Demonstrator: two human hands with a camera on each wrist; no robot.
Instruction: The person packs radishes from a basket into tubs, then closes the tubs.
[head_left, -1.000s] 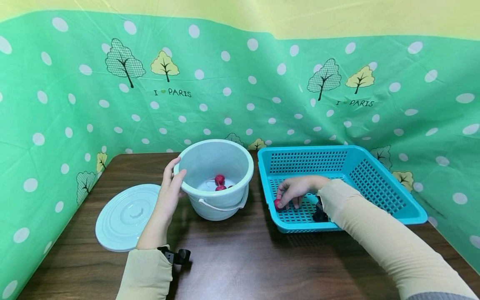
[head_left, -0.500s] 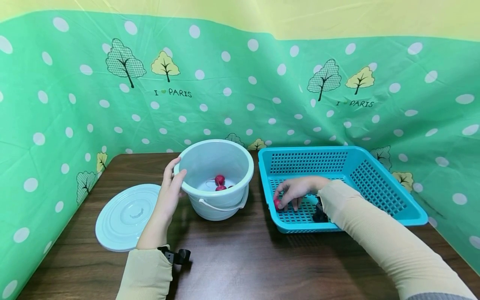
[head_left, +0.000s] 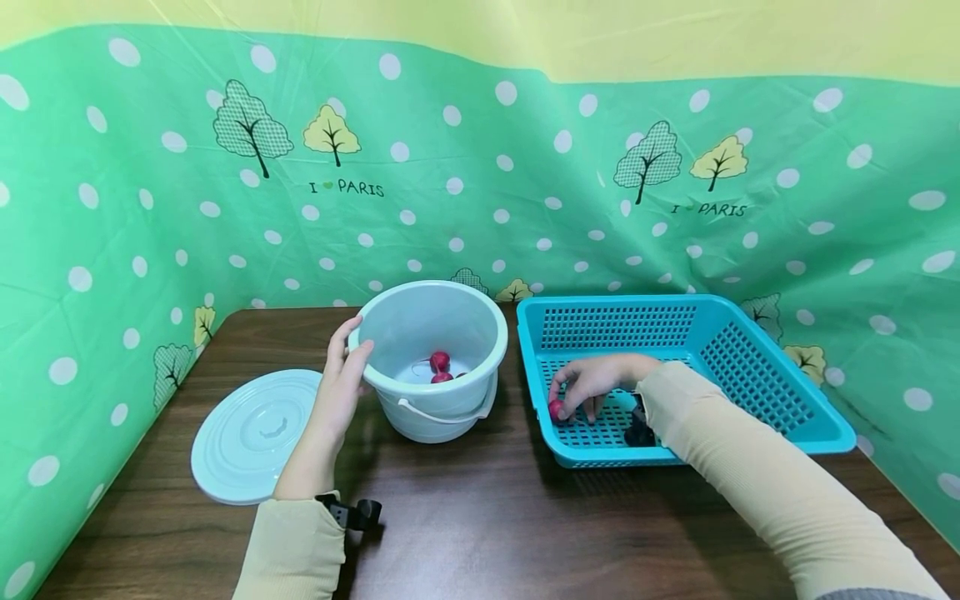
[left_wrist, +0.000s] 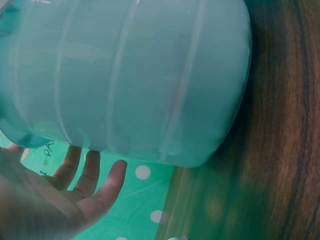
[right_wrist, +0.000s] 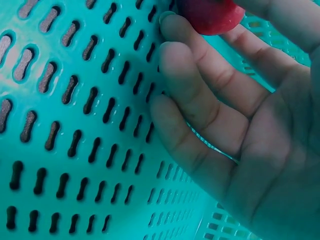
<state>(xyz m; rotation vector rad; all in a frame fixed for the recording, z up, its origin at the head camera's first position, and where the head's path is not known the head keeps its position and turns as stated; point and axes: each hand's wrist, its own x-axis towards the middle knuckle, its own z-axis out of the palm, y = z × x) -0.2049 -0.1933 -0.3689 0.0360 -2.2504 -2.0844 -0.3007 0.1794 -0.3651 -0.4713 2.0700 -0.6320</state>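
Observation:
A pale blue bucket [head_left: 423,412] stands upright on the table, its handle hanging down in front. My left hand [head_left: 341,392] holds its rim on the left, thumb over the edge; the left wrist view shows other fingers [left_wrist: 90,172] by the outer wall. Inside the bucket lie red radishes [head_left: 440,361], one with a thin root; part of the pile is hidden by the wall. In the blue basket [head_left: 622,456], my right hand [head_left: 594,379] pinches a red radish [head_left: 556,410] near the left wall. The right wrist view shows this radish [right_wrist: 212,15] at the fingertips.
A pale blue round lid [head_left: 251,437] lies on the brown wooden table [head_left: 465,533], left of the bucket. Green dotted cloth [head_left: 480,200] hangs behind and along both sides. The basket's raised walls surround the right hand.
The right fingers have shifted slightly around the radish, which shows a little more now. The left hand and the bucket have stayed in place.

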